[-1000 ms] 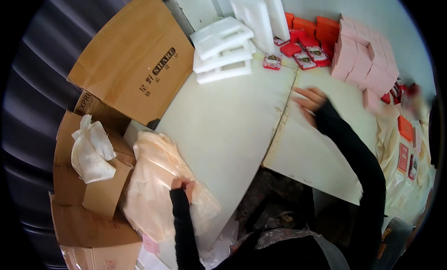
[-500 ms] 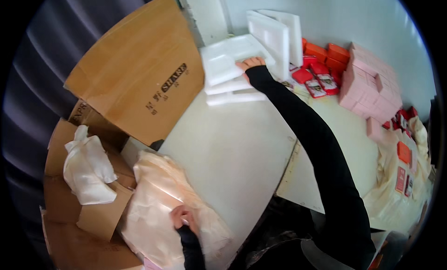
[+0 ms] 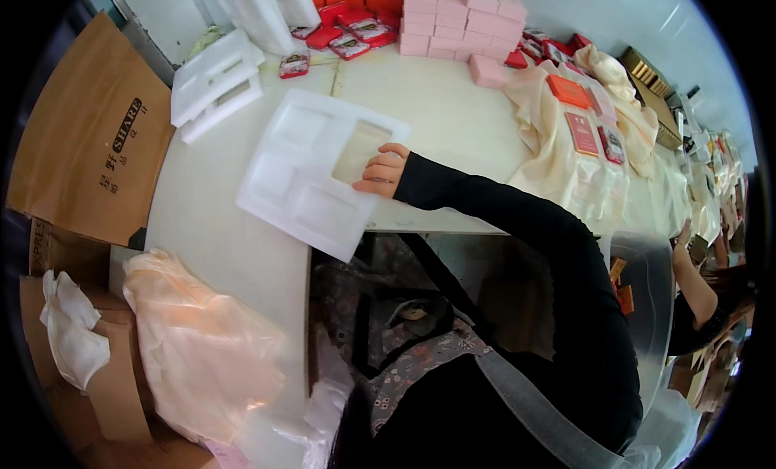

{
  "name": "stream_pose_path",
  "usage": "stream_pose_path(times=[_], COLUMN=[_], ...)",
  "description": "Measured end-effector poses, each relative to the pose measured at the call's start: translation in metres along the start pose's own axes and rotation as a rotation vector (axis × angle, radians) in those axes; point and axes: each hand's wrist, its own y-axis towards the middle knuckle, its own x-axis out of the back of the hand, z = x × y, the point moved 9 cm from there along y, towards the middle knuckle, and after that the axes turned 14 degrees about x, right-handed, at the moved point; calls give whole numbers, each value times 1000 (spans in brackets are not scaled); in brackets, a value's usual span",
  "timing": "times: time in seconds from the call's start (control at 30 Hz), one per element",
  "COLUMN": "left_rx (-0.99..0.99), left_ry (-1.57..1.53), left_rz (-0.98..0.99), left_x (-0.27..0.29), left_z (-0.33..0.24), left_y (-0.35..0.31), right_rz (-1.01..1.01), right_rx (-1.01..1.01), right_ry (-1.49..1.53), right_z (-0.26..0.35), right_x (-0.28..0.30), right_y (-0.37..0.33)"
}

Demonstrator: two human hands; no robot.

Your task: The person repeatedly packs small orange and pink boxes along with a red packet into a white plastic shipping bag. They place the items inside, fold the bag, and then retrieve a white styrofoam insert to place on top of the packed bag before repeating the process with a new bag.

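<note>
A white foam tray (image 3: 311, 158) with several recessed compartments and a cut-out is in my right hand (image 3: 381, 172). The fingers hook over its right edge at the cut-out, and the tray lies over the white table (image 3: 449, 105). Its near corner reaches the table's front edge. My left hand is out of view. Beyond the held tray, a few more foam trays (image 3: 214, 77) are stacked flat, and further white foam pieces (image 3: 255, 16) stand upright behind them.
A cardboard box (image 3: 81, 146) stands at left, above a peach plastic-wrapped bundle (image 3: 194, 340). Red packets (image 3: 352, 45) and stacked pink boxes (image 3: 461, 25) line the back. Cream cloth (image 3: 537, 121) with red boxes lies right; a co-worker's arm (image 3: 695, 279) shows at far right.
My right hand has brought a foam tray from the stack toward me and to the right. The view has swung right. My left hand, earlier at the peach bundle, has left the picture.
</note>
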Motion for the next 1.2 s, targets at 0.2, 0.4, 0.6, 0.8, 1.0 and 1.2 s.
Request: stream_pose_path(times=[0.2, 0.4, 0.6, 0.8, 1.0, 1.2], left_rx=[-3, -13, -65, -285, -218, 234], left_ry=[50, 122, 175, -21, -184, -416], left_rz=[-9, -69, -168, 180, 584, 863], left_x=[38, 79, 142, 53, -126, -178], left_z=[16, 23, -1, -72, -70, 2], left_y=[-4, -4, 3, -18, -74, -106], right_rz=[-91, -148, -25, -476, -277, -214], right_rx=[17, -31, -67, -631, -606, -121], right_ry=[73, 163, -77, 748, 530, 726], right_z=[12, 9, 8, -106, -150, 47], right_x=[19, 0, -39, -112, -88, -19], right_y=[-6, -6, 2, -52, -27, 142])
